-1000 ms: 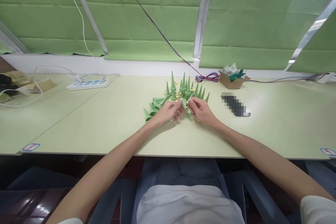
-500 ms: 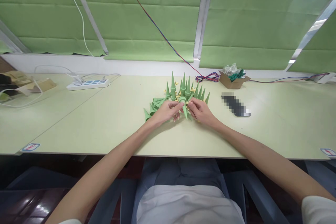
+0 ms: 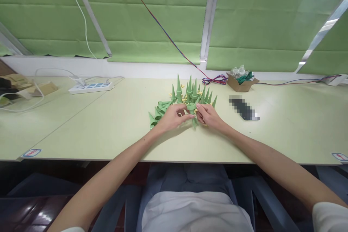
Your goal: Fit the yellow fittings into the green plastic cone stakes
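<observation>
Both hands are working close together over the table [image 3: 122, 137], and the step in hand appears to be handling one green cone [image 3: 191, 111] and the small yellow piece [image 3: 195, 111] at its side. The left hand [image 3: 172, 117] is curving its thumb and fingers narrowly around the cone's left side, while the right hand [image 3: 208, 115] is pinching at the yellow piece; whether that piece is fully seated is not showing. The held cone is sitting between the two grips, its wide rim facing up and its point aiming down. Just beyond the grip, similar cones [image 3: 179, 92] are standing upright with yellow pieces among them; to its left, loose cones [image 3: 151, 118] are lying on their sides, near the left wrist. Right of the grip, a dark blurred object [image 3: 244, 109] is lying flat, and farther back a cardboard box [image 3: 239, 86] is holding crumpled wrapping. Any next move is probably calling for a steadying left hold and fine fingertip control on the right.
</observation>
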`<state>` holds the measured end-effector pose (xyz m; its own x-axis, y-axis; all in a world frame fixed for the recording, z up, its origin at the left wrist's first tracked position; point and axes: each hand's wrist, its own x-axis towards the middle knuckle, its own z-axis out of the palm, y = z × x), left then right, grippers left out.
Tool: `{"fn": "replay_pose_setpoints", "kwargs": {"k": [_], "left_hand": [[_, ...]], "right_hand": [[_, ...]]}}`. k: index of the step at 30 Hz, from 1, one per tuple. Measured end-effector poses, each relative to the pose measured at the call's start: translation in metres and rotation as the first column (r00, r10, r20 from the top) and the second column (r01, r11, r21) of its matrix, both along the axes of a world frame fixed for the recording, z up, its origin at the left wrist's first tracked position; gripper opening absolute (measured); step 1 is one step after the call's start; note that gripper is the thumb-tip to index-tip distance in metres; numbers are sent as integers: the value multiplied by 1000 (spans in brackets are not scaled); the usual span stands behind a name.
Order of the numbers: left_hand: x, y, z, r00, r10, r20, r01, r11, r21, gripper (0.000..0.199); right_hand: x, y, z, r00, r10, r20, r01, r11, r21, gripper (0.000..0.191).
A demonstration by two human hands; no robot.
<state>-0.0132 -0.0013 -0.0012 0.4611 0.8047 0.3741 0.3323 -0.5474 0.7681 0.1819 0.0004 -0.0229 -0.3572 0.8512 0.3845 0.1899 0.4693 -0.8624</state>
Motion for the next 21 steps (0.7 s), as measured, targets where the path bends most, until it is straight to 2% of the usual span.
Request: {"fn": "replay_pose_setpoints", "kwargs": {"k": [5,12,17,21], "left_hand": [[1,0,0,999,31,-29,-27,992,124,40],[2,6,-5,998,70,-5,-69,991,118,28],[2,7,-4,994,105,28,-106,994,40,32],[1,7,-2,994,93,59,-81,982,-173,34]], "right_hand": [[0,1,0,1000,-6,18,6,1000,-14,63],[-1,2,-2,999,11,-37,-11,1000,-8,60],[-3,1,-1,997,3,-71,-2,1000,12,56],[-3,-1,1,998,-21,-62,25,998,61,53]]}}
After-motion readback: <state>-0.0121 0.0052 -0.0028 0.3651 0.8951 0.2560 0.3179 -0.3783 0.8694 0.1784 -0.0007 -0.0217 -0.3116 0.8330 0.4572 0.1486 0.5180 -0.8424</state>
